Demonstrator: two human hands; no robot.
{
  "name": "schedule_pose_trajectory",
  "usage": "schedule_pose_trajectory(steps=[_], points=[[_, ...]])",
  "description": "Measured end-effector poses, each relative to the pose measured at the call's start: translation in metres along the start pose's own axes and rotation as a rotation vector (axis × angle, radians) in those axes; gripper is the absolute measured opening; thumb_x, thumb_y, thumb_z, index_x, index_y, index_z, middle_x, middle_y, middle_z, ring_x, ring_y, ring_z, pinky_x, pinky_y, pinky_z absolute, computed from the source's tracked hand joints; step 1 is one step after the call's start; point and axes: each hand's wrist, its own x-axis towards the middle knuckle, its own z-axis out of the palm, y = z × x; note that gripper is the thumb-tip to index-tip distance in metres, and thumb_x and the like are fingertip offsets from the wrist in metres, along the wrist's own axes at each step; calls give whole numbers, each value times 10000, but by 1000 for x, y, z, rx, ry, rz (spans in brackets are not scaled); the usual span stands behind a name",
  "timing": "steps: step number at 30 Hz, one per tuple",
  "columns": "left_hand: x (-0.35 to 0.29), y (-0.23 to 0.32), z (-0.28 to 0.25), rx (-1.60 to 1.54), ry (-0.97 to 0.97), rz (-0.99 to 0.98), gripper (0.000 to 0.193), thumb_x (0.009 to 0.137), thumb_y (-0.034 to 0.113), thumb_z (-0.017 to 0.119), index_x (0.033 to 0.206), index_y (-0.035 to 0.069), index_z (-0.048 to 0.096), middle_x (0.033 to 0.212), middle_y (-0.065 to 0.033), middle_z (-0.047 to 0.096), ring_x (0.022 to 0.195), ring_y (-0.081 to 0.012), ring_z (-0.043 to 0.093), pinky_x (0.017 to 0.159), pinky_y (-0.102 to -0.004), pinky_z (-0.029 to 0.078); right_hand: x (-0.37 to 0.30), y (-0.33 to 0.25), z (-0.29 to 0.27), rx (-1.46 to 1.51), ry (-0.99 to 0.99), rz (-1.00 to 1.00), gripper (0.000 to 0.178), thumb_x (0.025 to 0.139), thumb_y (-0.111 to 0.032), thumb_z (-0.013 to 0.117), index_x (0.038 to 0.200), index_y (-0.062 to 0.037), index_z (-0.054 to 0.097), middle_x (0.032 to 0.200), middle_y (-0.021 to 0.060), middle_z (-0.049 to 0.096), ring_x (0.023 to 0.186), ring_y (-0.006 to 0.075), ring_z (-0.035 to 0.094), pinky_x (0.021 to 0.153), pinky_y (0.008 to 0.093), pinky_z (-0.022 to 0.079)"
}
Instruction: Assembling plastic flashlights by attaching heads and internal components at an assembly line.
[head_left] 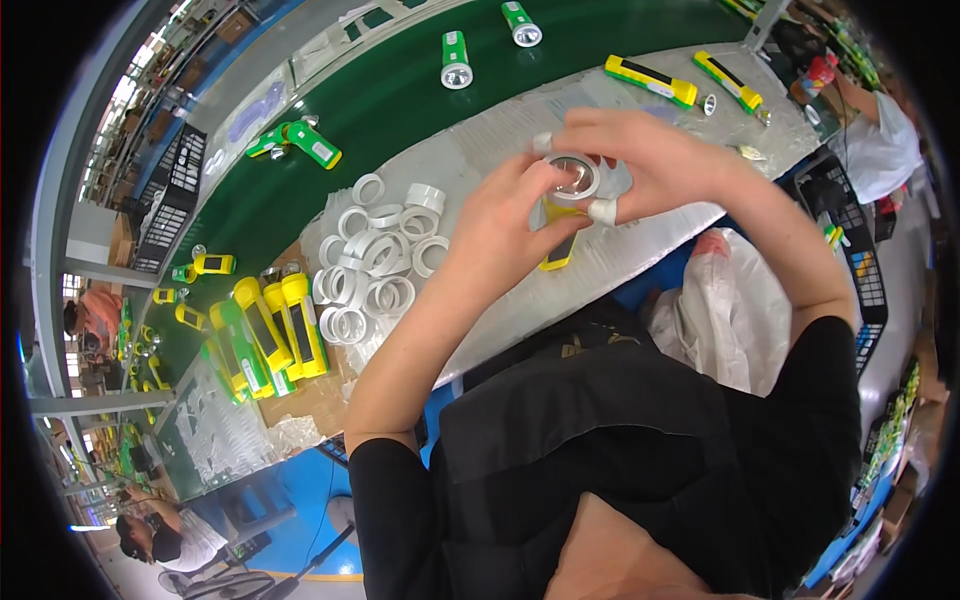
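Observation:
A yellow flashlight is between my hands, its round head turned up at me. My left hand is closed on it, with fingertips at the clear lens and thumb along the body. Around the head sits a white ring, which my right hand grips from the other side with curled fingers and thumb. White covers wrap the thumb tip and one fingertip of that hand. Left of my left forearm lies a heap of loose white rings. My hands hide part of the flashlight body.
Yellow and green flashlights are piled at the left. Two green ones stand on the green belt beyond. Two yellow ones lie at the far right. A white sack hangs by my right arm. Other people work at both sides.

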Motion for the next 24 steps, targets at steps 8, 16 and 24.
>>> schedule_pose_trajectory(steps=[8,16,24], points=[[4,1,17,-108,5,-33,336,721,170,818,996,109,634,960,-79,645,931,-297,630,773,-404,502,13,-4,-29,-144,-452,47,394,648,-35,692,1025,10,586,903,117,577,801,278,595,697,370,494],[3,-5,23,-99,27,68,352,716,158,814,1022,110,648,901,-77,628,854,-288,615,736,-397,493,12,-19,-21,-188,-524,412,369,731,-176,757,991,22,587,870,145,617,802,289,615,709,381,498],[6,-9,21,-109,24,-5,347,713,182,815,1009,119,644,834,-69,609,794,-282,603,681,-395,488,-6,8,-2,-180,-65,119,460,795,-405,727,847,25,572,730,151,594,650,294,565,609,400,463]])
